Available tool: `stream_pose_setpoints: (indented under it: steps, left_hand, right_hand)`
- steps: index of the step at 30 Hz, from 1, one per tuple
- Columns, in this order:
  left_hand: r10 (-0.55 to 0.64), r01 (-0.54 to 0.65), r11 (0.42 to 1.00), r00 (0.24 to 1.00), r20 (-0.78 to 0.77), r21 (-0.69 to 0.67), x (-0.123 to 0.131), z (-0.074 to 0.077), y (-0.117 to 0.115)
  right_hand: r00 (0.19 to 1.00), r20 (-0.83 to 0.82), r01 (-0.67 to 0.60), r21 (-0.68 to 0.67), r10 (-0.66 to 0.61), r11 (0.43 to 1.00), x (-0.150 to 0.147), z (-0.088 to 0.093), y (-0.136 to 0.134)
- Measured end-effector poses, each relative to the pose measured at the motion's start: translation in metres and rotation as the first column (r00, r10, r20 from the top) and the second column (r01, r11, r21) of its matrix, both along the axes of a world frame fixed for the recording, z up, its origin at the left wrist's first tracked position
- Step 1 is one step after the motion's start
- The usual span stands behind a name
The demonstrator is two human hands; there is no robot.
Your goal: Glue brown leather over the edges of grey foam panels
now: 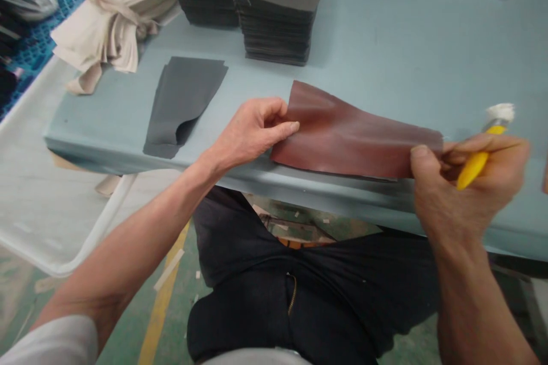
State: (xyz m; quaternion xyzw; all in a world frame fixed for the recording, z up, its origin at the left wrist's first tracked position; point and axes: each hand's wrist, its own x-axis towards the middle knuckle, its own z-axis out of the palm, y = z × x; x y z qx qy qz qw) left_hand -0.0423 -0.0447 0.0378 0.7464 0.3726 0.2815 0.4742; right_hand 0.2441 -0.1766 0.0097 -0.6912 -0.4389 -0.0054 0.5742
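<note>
A brown leather piece (pixel 346 134) lies near the front edge of the pale blue table (pixel 385 51). My left hand (pixel 250 131) pinches its left end between thumb and fingers. My right hand (pixel 464 188) grips the right end of the leather and also holds a yellow-handled brush (pixel 486 145) with a white tip pointing up and away.
A few flat dark grey pieces (pixel 182 102) lie to the left. Two tall stacks of dark grey pieces (pixel 278 8) stand at the back. A bundle of cream fabric (pixel 113 20) sits at the table's back left corner. A white tray edge (pixel 85 242) is below left.
</note>
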Motion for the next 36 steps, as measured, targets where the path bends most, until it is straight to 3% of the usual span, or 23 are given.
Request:
stream_pose_setpoints:
  steps: [9,15,30,36]
  left_hand:
    - [-0.058,0.060,0.997,0.997,0.045,-0.045,-0.001,-0.008,0.012]
    - [-0.090,0.090,0.996,0.996,0.017,0.006,-0.003,-0.009,0.010]
    - [-0.104,0.106,0.990,0.994,-0.032,0.094,-0.005,-0.017,0.012]
    - [-0.073,0.085,0.990,0.992,-0.105,0.111,-0.004,-0.017,0.011]
  right_hand:
    - [0.997,0.004,-0.083,0.081,0.083,0.993,0.012,-0.012,0.008]
    - [0.996,-0.020,-0.087,0.092,0.090,0.992,0.029,-0.024,0.008]
    - [0.993,0.028,-0.119,0.178,0.115,0.977,0.026,-0.030,0.009]
    - [0.995,0.035,-0.100,0.128,0.096,0.987,0.027,-0.031,0.009]
